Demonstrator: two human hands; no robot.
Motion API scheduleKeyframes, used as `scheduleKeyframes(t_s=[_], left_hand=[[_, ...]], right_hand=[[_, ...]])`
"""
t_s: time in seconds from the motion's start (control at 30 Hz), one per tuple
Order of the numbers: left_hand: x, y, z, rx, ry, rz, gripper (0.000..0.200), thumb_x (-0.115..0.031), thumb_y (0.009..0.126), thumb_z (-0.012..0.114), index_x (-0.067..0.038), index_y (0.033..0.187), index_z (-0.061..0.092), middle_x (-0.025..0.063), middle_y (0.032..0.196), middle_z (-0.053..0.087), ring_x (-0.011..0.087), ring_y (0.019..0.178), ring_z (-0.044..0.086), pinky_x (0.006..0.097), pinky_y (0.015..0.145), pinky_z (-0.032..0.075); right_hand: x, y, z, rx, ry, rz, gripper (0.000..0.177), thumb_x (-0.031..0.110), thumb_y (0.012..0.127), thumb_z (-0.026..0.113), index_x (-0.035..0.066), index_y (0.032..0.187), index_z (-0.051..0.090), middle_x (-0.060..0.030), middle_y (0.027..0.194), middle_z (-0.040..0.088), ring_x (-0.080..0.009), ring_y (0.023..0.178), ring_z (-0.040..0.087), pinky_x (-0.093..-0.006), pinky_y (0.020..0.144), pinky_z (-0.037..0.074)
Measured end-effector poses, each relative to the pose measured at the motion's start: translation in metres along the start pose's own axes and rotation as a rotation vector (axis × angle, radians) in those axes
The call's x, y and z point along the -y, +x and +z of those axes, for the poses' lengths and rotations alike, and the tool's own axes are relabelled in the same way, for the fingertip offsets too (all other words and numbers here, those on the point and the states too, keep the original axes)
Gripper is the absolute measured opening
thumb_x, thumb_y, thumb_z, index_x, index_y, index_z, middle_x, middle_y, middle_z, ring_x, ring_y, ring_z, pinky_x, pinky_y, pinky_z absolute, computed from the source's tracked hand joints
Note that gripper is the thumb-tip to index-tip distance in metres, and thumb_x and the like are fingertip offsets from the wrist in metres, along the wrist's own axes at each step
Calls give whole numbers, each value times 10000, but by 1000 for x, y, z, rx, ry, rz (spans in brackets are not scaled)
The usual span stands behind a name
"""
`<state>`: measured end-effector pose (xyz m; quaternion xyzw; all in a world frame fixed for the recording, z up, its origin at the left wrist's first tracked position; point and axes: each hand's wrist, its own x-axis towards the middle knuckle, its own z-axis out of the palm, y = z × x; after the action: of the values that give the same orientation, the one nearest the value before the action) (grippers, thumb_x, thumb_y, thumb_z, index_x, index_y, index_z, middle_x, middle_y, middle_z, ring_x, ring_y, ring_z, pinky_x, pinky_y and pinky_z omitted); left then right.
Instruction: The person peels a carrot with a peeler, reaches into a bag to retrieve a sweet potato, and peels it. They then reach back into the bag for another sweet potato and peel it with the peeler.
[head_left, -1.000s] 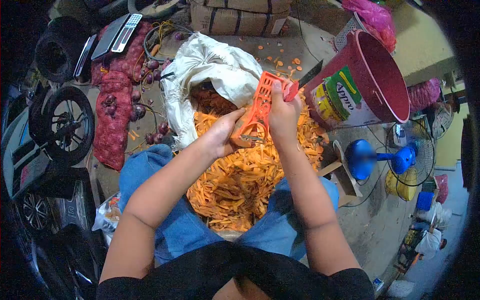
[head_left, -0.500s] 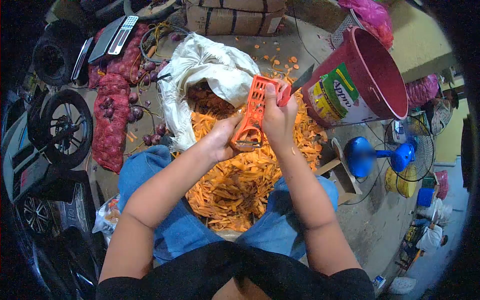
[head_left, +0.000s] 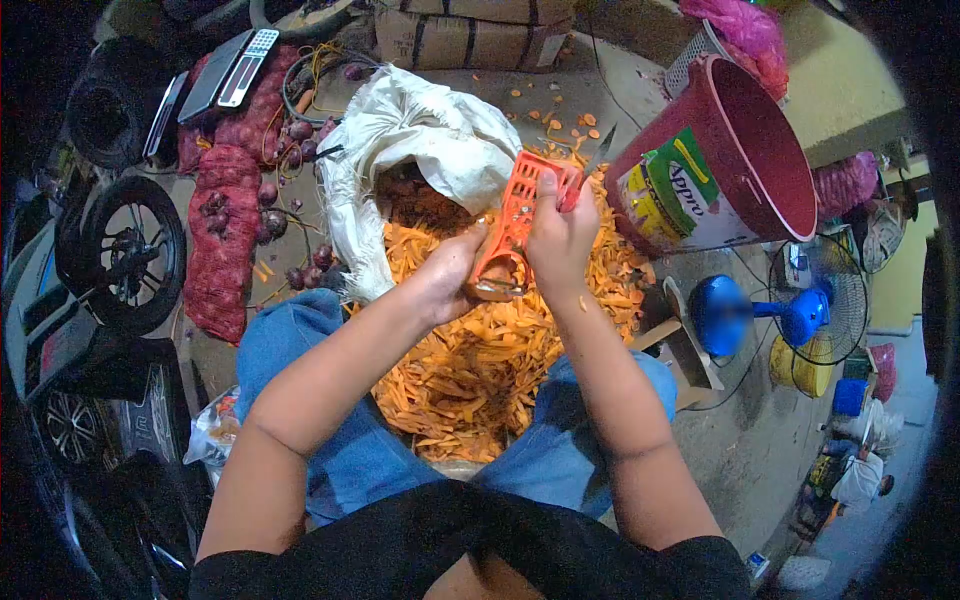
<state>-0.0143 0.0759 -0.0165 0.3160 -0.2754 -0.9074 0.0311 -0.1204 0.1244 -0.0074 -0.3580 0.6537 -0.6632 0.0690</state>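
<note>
My right hand [head_left: 560,238] is closed around an orange plastic peeler [head_left: 519,192], its thumb lying along the slotted handle. A red-handled knife [head_left: 570,198] is in the same hand, its blade pointing away toward the bucket. My left hand [head_left: 448,272] grips a carrot [head_left: 490,290], mostly hidden by the fingers and the peeler. The peeler's blade end sits against the carrot's near end. Below both hands, between my knees, spreads a heap of carrot peels [head_left: 470,370]. A white woven sack [head_left: 440,125] lies open just beyond, with dark brown contents showing.
A large red bucket [head_left: 735,150] leans at the right, near a blue fan [head_left: 800,312]. Red net bags of onions [head_left: 215,260] and a scale [head_left: 215,75] are at the left, beside a motorcycle wheel [head_left: 170,250]. Taped cartons [head_left: 470,40] stand behind. A person [head_left: 858,480] is far right.
The knife in my right hand has turned, so its blade now shows as a thinner sliver. The peeler has tilted slightly and shifted a little to the right; both hands keep their grip.
</note>
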Motion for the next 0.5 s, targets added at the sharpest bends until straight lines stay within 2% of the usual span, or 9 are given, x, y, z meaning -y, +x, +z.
scheduleKeyframes(t_s=[0.1, 0.17, 0.2, 0.23, 0.27, 0.3, 0.4, 0.43, 0.5], left_hand=[[10, -4, 2, -24, 81, -57, 347, -299, 862, 297, -37, 1012, 468, 72, 887, 556, 161, 729, 557, 284, 644, 474], [14, -10, 5, -15, 130, -131, 360, -306, 861, 304, -32, 1036, 459, 76, 919, 555, 160, 761, 560, 285, 667, 473], [10, -18, 12, 20, 116, -146, 333, -302, 864, 299, -32, 993, 446, 69, 817, 544, 166, 675, 549, 287, 601, 470], [6, -23, 15, 54, 102, -159, 311, -298, 866, 294, -32, 949, 433, 62, 716, 532, 173, 589, 538, 288, 535, 468], [5, -19, 9, 75, 96, -135, 319, -315, 860, 317, -29, 944, 430, 70, 713, 524, 185, 593, 533, 303, 543, 473], [2, -16, 7, 74, 94, -131, 319, -315, 860, 317, -29, 944, 430, 70, 713, 524, 185, 593, 533, 303, 543, 473], [-3, -11, 2, 24, -108, -97, 316, -321, 857, 321, -42, 920, 453, 70, 732, 500, 188, 672, 518, 332, 567, 477], [-2, -8, -2, 23, -111, -95, 316, -321, 857, 321, -42, 920, 453, 70, 732, 500, 188, 672, 518, 332, 567, 477], [3, 1, -13, 43, -93, -82, 365, -324, 858, 302, -57, 1055, 455, 66, 999, 531, 162, 876, 530, 307, 748, 442]], right_hand=[[-19, 11, -7, -141, -53, 51, 175, 172, 798, 479, 4, 746, 479, -55, 615, 481, -129, 547, 426, -279, 513, 355], [-29, 29, -20, -360, -277, 68, 186, 158, 790, 480, -8, 707, 467, -63, 590, 478, -137, 532, 425, -288, 509, 352], [-47, 36, -31, -363, -276, 69, 186, 158, 790, 480, -8, 707, 467, -63, 590, 478, -137, 532, 425, -288, 509, 352], [-75, 41, -42, -382, -328, 218, 219, 191, 788, 490, -7, 698, 465, -47, 612, 481, -122, 510, 411, -275, 481, 346], [-89, 44, -45, -396, -380, 366, 252, 224, 786, 501, -5, 688, 463, -31, 634, 485, -107, 489, 397, -262, 453, 340], [-82, 45, -43, -393, -379, 363, 252, 224, 786, 501, -5, 688, 463, -31, 634, 485, -107, 489, 397, -262, 453, 340], [-37, 41, -34, -333, -268, 450, 243, 227, 787, 501, 18, 673, 451, -13, 603, 459, -92, 453, 368, -261, 422, 320], [-21, 34, -26, -252, -61, 425, 222, 205, 794, 490, 12, 687, 466, -17, 589, 466, -92, 488, 393, -260, 449, 332], [-2, 22, -13, -171, 148, 399, 204, 183, 801, 478, 5, 702, 481, -21, 575, 474, -92, 523, 417, -260, 475, 344]])
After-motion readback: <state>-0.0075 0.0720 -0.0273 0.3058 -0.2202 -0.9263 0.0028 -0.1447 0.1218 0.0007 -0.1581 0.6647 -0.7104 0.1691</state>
